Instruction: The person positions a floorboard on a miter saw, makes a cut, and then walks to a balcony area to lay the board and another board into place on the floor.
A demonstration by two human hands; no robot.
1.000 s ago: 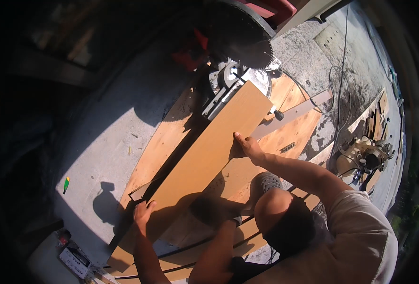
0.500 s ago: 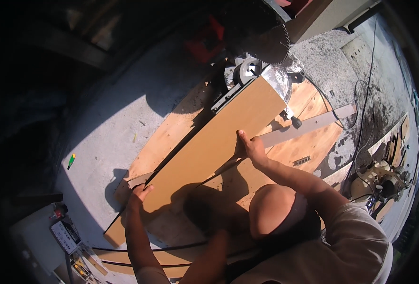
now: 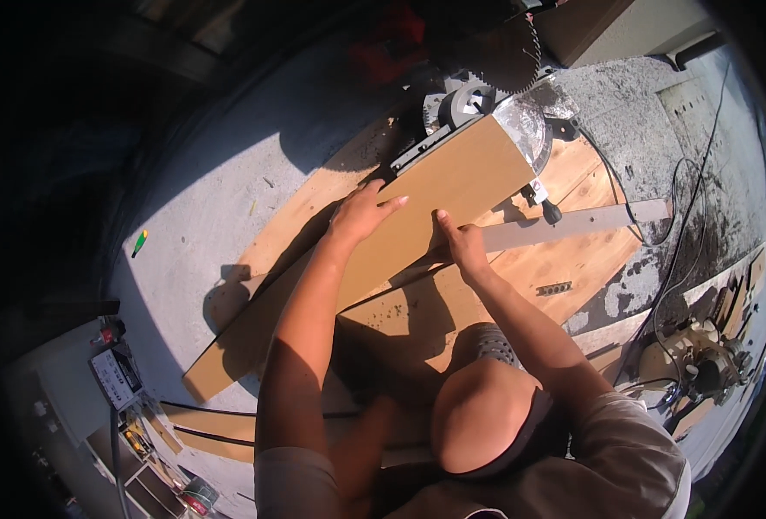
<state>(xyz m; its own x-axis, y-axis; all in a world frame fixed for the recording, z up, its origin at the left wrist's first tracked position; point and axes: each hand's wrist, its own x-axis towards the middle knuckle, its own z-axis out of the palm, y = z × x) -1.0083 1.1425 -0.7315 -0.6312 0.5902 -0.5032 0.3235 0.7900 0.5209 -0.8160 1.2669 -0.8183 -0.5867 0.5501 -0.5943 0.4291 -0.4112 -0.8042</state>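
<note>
A long tan wooden board lies slantwise across the miter saw, its far right end on the saw's metal table against the fence. My left hand grips the board's far edge near the middle, thumb on the top face and fingers over the edge. Across from it, my right hand holds the near edge, thumb on top and the other fingers partly hidden below. The toothed saw blade is raised above and beyond the board's end, partly in shadow.
Under the saw lies a plywood sheet with a grey strip across it. Black cables run over the right floor. A beige machine and wood scraps stand at right. A green-yellow tool lies at left.
My left hand has moved from the board's near left end up along its far edge toward the saw. My right hand keeps its hold on the near edge.
</note>
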